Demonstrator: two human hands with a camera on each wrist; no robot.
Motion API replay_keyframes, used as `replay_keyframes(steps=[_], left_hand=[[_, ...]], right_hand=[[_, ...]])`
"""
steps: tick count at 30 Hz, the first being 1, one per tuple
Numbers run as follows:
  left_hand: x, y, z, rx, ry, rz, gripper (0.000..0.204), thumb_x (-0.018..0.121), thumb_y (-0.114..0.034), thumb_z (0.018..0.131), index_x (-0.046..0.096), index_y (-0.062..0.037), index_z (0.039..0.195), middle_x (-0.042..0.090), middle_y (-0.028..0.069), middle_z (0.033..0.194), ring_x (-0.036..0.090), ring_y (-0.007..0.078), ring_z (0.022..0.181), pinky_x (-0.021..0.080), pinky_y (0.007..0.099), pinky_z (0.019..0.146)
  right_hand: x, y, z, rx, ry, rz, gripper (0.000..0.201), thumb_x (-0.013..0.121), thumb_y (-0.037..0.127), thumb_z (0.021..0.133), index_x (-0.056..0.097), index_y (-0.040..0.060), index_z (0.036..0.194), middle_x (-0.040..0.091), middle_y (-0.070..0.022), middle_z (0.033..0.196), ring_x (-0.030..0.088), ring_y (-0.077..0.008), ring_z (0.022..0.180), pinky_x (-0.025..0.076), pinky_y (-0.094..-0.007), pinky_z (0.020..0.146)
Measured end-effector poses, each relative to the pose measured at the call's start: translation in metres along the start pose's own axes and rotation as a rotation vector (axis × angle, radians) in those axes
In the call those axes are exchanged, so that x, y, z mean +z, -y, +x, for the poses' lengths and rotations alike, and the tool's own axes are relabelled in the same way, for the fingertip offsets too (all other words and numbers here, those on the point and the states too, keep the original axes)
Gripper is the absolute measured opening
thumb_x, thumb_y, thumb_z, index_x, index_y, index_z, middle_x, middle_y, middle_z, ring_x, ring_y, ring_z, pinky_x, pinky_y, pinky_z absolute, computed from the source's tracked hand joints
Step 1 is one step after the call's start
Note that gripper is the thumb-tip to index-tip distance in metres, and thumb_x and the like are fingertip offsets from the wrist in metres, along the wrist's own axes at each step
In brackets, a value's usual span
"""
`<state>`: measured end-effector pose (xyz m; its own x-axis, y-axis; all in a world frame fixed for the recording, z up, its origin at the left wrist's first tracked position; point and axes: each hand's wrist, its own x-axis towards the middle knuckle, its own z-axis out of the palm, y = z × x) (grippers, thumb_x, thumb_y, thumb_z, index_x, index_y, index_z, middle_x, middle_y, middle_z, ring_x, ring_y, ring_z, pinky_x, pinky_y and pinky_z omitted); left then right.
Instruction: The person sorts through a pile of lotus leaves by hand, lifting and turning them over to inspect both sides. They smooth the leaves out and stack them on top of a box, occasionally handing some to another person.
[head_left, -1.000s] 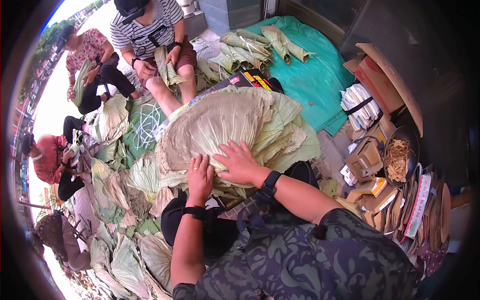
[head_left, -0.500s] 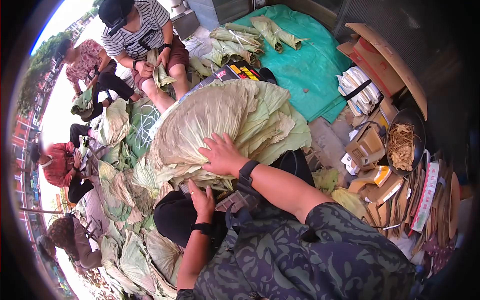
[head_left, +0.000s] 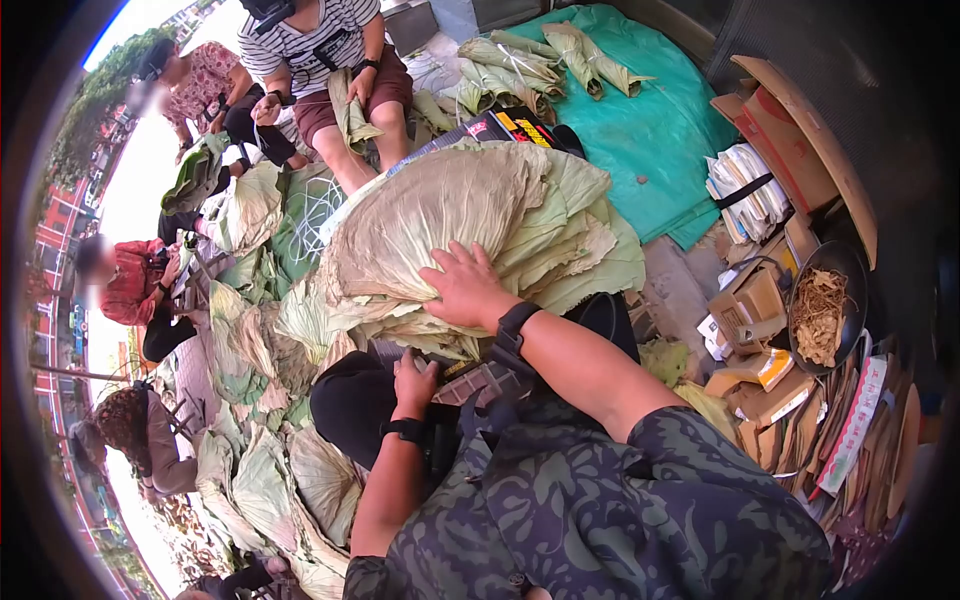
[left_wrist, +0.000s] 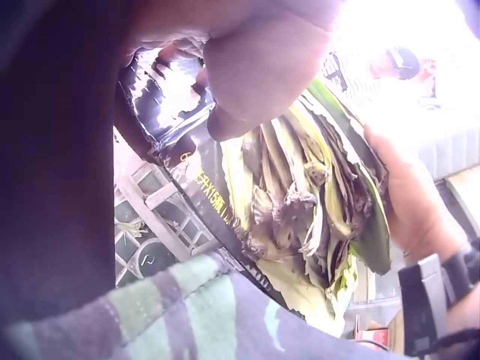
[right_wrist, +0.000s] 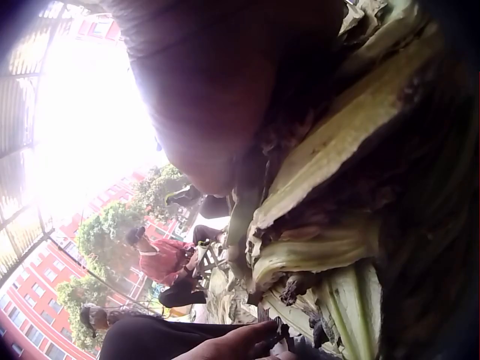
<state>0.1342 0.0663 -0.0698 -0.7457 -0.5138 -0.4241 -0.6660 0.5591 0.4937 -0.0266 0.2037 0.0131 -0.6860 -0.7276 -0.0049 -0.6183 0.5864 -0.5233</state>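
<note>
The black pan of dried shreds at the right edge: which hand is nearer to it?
Right. The right hand rests on top of the stack of leaves, on the side toward the black pan. The left hand sits lower, under the stack's near edge, farther from the pan.

A teal tarp with rolled leaf bundles is seen beyond the grip. A pan of dried shreds, cardboard boxes and papers are set well to its right. Seated people are seen at its far left.
</note>
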Motion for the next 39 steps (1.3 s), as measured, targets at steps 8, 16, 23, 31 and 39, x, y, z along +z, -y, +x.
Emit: replay_keyframes(steps=[8, 16, 23, 31, 39], left_hand=[[0.007, -0.001, -0.006, -0.038, -0.072, 0.084, 0.067, 0.063, -0.03, 0.073, 0.039, -0.0083, 0.132, 0.035, 0.0301, 0.132, 0.04, 0.0434, 0.119, 0.035, 0.042, 0.099], [0.004, -0.011, -0.013, -0.033, -0.077, 0.11, 0.067, 0.063, -0.029, 0.073, 0.039, -0.0049, 0.131, 0.035, 0.0333, 0.131, 0.043, 0.0448, 0.115, 0.037, 0.0425, 0.098], [0.006, -0.012, -0.012, -0.036, -0.111, 0.157, 0.065, 0.064, -0.032, 0.072, 0.043, -0.0043, 0.127, 0.043, 0.0289, 0.126, 0.046, 0.0418, 0.113, 0.04, 0.0415, 0.095], [0.003, -0.014, -0.013, -0.06, -0.072, 0.113, 0.065, 0.063, -0.03, 0.074, 0.042, -0.0058, 0.129, 0.035, 0.0329, 0.131, 0.043, 0.0446, 0.115, 0.037, 0.0431, 0.097], [0.003, -0.018, -0.012, -0.081, -0.056, 0.111, 0.065, 0.063, -0.029, 0.074, 0.04, -0.005, 0.13, 0.034, 0.0315, 0.133, 0.041, 0.0444, 0.117, 0.036, 0.0432, 0.098]], right_hand=[[0.005, -0.003, 0.002, -0.007, -0.017, -0.033, 0.055, 0.06, 0.042, 0.075, 0.049, 0.0197, 0.124, 0.036, -0.0131, 0.136, 0.025, -0.0351, 0.131, 0.014, -0.0528, 0.106], [0.008, -0.003, 0.003, -0.025, -0.069, -0.064, 0.053, 0.06, 0.045, 0.074, 0.052, 0.0202, 0.12, 0.039, -0.0126, 0.136, 0.027, -0.0341, 0.13, 0.015, -0.0534, 0.105], [0.008, -0.003, 0.003, -0.023, -0.061, -0.084, 0.053, 0.059, 0.045, 0.075, 0.051, 0.0199, 0.122, 0.038, -0.0128, 0.136, 0.026, -0.034, 0.13, 0.015, -0.0534, 0.105], [0.005, -0.002, 0.002, -0.028, -0.06, -0.087, 0.055, 0.059, 0.044, 0.075, 0.051, 0.0197, 0.123, 0.039, -0.0126, 0.135, 0.028, -0.0348, 0.129, 0.017, -0.0526, 0.105], [0.005, -0.003, 0.002, -0.039, -0.062, -0.083, 0.052, 0.058, 0.043, 0.076, 0.051, 0.0198, 0.122, 0.039, -0.0131, 0.135, 0.028, -0.0357, 0.129, 0.016, -0.0538, 0.105]])
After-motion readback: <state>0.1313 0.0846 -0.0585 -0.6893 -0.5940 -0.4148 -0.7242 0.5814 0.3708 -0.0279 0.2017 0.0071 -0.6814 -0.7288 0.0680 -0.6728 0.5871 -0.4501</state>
